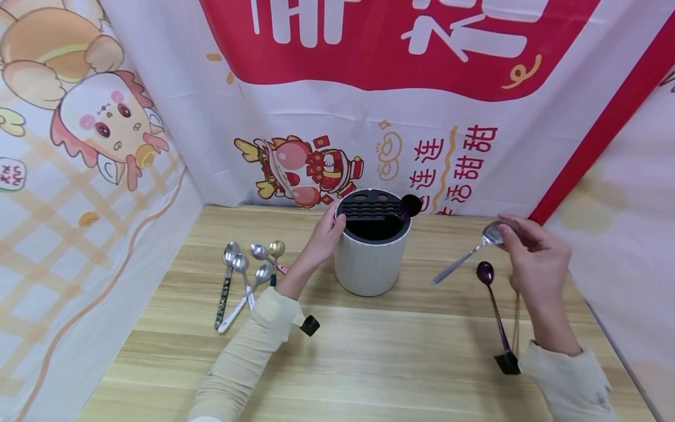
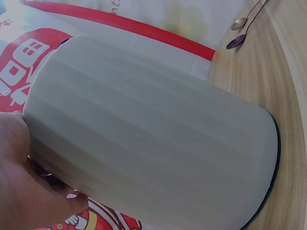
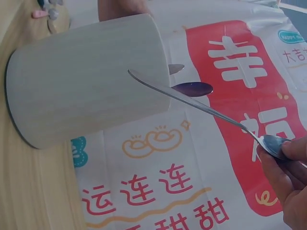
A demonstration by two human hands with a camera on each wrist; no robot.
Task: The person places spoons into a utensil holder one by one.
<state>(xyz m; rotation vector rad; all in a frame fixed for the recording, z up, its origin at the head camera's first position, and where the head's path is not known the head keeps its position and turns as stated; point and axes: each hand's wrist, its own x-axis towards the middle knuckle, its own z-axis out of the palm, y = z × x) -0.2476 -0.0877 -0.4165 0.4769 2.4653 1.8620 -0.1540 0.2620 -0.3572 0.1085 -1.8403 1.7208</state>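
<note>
A cream ribbed utensil holder [image 1: 369, 266] with a black slotted top insert stands upright at the back of the table. My left hand [image 1: 323, 237] grips its left side at the rim. The bowl of a dark purple spoon [image 3: 193, 89] sticks out of the holder, with part of another spoon bowl [image 3: 176, 69] beside it. To the right of the holder, my right hand [image 1: 540, 261] pinches a silver spoon [image 1: 457, 266] by its bowl between thumb and fingers. Its handle slants down and left toward the holder, overlapping the holder's wall in the right wrist view.
Several spoons [image 1: 225, 293] with patterned or coloured handles lie on the wooden table [image 1: 369, 363] at the left. Under my right arm lie a purple long-handled spoon [image 1: 495, 310] and a copper-coloured one [image 1: 517, 328]. A printed cloth [image 1: 316, 111] hangs behind the table.
</note>
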